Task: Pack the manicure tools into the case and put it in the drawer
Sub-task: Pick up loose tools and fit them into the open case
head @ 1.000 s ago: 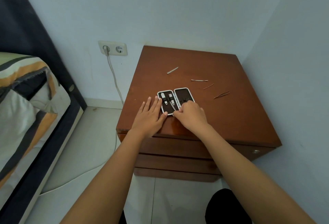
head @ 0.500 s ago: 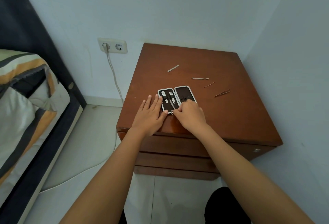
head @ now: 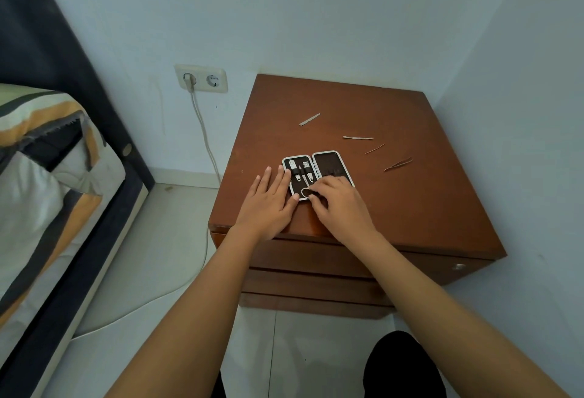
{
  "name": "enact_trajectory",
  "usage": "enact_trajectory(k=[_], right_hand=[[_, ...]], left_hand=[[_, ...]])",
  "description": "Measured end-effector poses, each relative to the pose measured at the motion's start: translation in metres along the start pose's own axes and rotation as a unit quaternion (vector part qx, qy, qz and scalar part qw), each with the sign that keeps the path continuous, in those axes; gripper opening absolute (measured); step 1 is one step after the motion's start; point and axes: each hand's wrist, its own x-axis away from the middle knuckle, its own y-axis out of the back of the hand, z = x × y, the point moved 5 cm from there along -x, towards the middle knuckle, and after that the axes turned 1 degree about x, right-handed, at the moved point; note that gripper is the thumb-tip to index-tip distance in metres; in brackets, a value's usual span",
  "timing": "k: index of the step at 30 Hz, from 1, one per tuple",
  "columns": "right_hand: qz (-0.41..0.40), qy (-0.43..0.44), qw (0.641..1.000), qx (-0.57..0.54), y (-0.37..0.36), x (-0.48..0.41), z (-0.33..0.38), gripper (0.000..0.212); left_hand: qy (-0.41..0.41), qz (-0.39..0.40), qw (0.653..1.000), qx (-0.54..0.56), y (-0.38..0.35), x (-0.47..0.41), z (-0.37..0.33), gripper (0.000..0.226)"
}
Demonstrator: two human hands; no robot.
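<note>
The manicure case [head: 330, 163] lies open on the nightstand top [head: 395, 208], white-rimmed with a dark lining. Its left half holds clippers and small scissors [head: 306, 190] under straps; the right half shows only lining. My left hand [head: 270, 201] lies flat, fingertips against the case's left edge. My right hand [head: 338, 204] covers the case's near right corner, fingers curled on the scissors' ring handle. Loose on the wood beyond are a nail file [head: 309, 119], a cuticle pusher [head: 358, 137], a thin stick [head: 374, 148] and tweezers [head: 398, 164].
Shut drawers [head: 316, 258] run below the nightstand top, with a small knob [head: 459, 266] at the right. Walls close in behind and to the right. A wall socket [head: 202, 79] with a plugged cable is to the left, and a bed [head: 47, 192] stands further left.
Both hands stay at the case. My right fingers have crept slightly further onto the scissors' handle in the left half; the loose tools have not moved.
</note>
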Motion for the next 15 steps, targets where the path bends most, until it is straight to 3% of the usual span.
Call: enact_trajectory(k=[5,15], right_hand=[[-0.012,0.042,0.999,0.023,-0.006,0.004,0.001,0.026],[0.013,0.039,0.999,0.001,-0.01,-0.005,-0.006,0.032]], left_hand=[[0.0,0.001,1.0,0.001,0.001,0.001,0.0,0.061],[0.002,-0.006,1.0,-0.001,0.0,0.0,0.0,0.061]])
